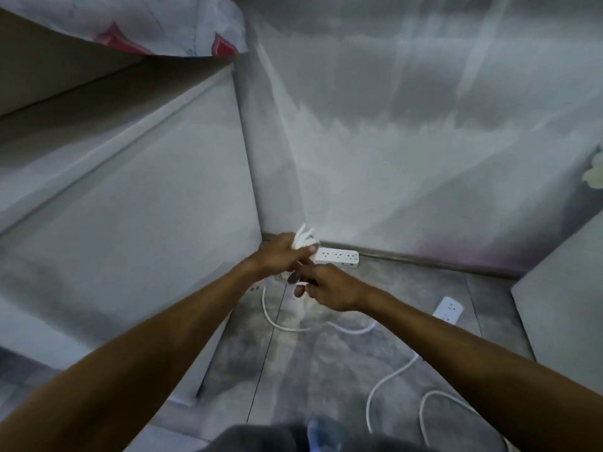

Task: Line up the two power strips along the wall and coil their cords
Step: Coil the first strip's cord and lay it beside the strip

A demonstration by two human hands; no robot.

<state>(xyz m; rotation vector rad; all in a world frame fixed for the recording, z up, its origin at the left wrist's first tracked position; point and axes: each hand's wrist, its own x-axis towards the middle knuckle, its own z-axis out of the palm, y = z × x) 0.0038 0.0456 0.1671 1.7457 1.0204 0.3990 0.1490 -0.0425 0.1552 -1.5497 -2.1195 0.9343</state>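
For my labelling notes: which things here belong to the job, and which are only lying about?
Job: power strip by the wall, second power strip, cord bundle in the left hand, right hand, loose cord on floor.
Lying about: patterned pillow.

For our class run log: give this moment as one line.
left hand: grips looped cord | right hand: pinches it | first power strip: against wall | second power strip: off wall | loose cord: uncoiled

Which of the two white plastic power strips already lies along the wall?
The long white plastic power strip near the corner, lying along the skirting. The other white strip sits out on the floor, angled away from the wall.
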